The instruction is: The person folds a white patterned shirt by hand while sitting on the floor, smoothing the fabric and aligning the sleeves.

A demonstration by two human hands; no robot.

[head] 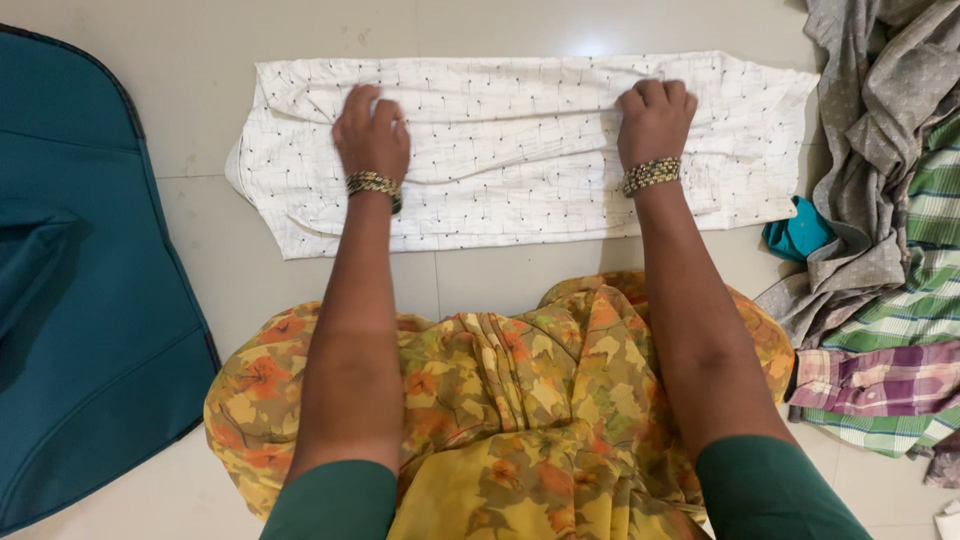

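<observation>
Two bare hands are pressed onto a white, finely patterned cotton garment (520, 150) that is spread in a long folded band across the pale tiled floor (200, 90), towards its far edge. At the left edge of the floor a large teal fabric case with dark piping (80, 300) is laid. Just right of it, the left hand (371, 135) is set on the left part of the garment, palm down, its fingers only loosely bent and flat on the cloth; nothing is seen to be gripped by it. A beaded gold and dark bangle (373, 185) is worn at that wrist. Below, between the two forearms, a yellow and orange floral draped cloth (500, 400) is seen over the lap, at the near edge of the floor. Further right, the right hand (655, 120) is curled into a near fist, its knuckles up and its fingertips tucked into a fold of the garment; whether cloth is pinched there cannot be told. A similar bangle (652, 175) is worn. At the right edge a heap of grey, teal and green checked clothes (890, 250) is piled, just beside the garment's right end.
</observation>
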